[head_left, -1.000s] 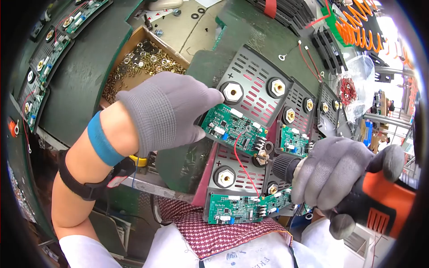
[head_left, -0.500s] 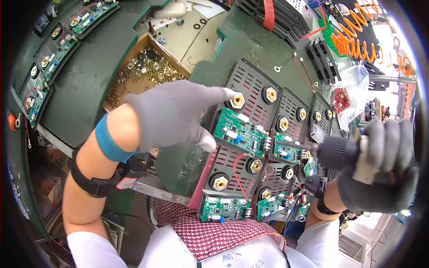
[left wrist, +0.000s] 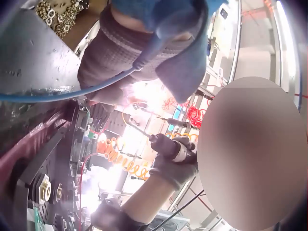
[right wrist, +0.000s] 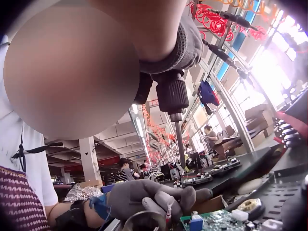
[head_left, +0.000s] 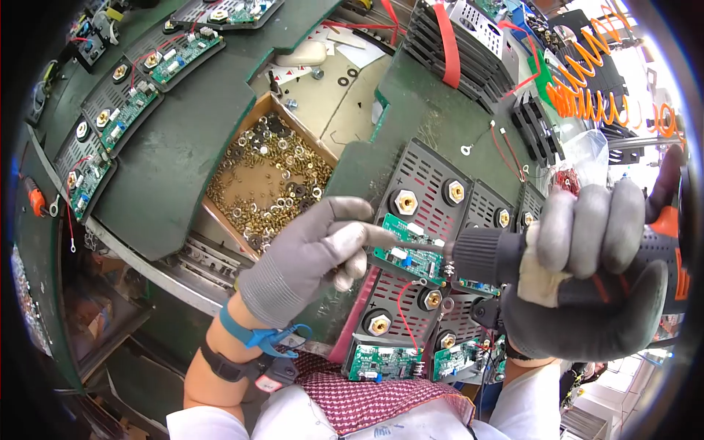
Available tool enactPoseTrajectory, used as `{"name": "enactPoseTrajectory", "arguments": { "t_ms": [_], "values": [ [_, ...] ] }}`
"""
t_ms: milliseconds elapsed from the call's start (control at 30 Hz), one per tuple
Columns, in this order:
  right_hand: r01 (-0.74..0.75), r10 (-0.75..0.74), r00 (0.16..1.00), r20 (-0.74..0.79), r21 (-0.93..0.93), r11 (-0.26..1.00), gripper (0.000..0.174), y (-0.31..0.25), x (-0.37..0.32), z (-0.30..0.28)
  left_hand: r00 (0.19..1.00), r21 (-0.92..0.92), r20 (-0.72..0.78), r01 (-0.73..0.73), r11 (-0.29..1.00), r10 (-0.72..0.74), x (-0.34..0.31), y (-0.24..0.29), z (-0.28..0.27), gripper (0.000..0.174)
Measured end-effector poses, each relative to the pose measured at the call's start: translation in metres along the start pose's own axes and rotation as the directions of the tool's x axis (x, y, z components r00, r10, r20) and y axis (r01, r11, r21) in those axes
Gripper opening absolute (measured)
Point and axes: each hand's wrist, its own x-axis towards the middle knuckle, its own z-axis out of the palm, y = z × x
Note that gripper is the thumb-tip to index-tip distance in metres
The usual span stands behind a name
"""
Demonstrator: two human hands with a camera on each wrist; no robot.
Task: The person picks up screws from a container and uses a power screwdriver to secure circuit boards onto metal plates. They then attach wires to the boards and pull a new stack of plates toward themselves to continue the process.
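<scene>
My gloved right hand (head_left: 612, 231) grips an orange-and-black power drill (head_left: 480, 255), its long bit (head_left: 422, 248) pointing left in the head view. My gloved left hand (head_left: 312, 257) is at the bit's tip, thumb and a finger reaching toward it, the other fingers curled. I cannot tell whether a small part is between those fingers. Below the bit lies a green circuit board (head_left: 400, 226) on a dark slotted panel (head_left: 434, 170) with two brass-centred terminals. In the right wrist view, the bit (right wrist: 180, 139) points down above the left hand (right wrist: 144, 197).
A cardboard box (head_left: 233, 220) of brass screws and washers sits left of the panels. More panels with boards (head_left: 385, 361) lie along the near edge, one bearing a red wire (head_left: 402, 312). Finished-looking panels (head_left: 121, 125) line the left. Stacked dark panels (head_left: 462, 59) stand at the back.
My left hand has drawn back from the upper terminal toward the bit, its fingers curling. The drill first rose away rightward from the panels, then came left, bringing its bit to the left fingers.
</scene>
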Motion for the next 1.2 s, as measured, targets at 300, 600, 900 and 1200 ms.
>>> {"name": "enactPoseTrajectory", "arguments": {
  "t_ms": [300,600,900,1200],
  "values": [
    [0.145,-0.144,0.989,0.020,-0.048,0.988,0.067,0.012,0.003,-0.007,0.986,-0.218,0.147,0.110,0.970,-0.079,0.003,-0.011,-0.004,0.037],
    [0.186,-0.187,0.982,0.000,-0.074,0.980,0.075,0.012,0.000,-0.003,0.981,-0.304,0.196,0.072,0.950,-0.011,0.007,-0.019,-0.004,0.034],
    [-0.053,0.054,0.999,-0.004,0.182,0.982,0.049,0.006,0.003,0.001,0.966,-0.430,0.256,0.145,0.891,-0.034,0.003,-0.018,-0.004,0.030],
    [-0.199,0.157,0.939,0.305,0.110,0.974,0.044,0.013,0.008,-0.024,0.956,-0.529,0.288,0.202,0.824,-0.050,0.006,-0.020,-0.002,0.030]
  ]
}}
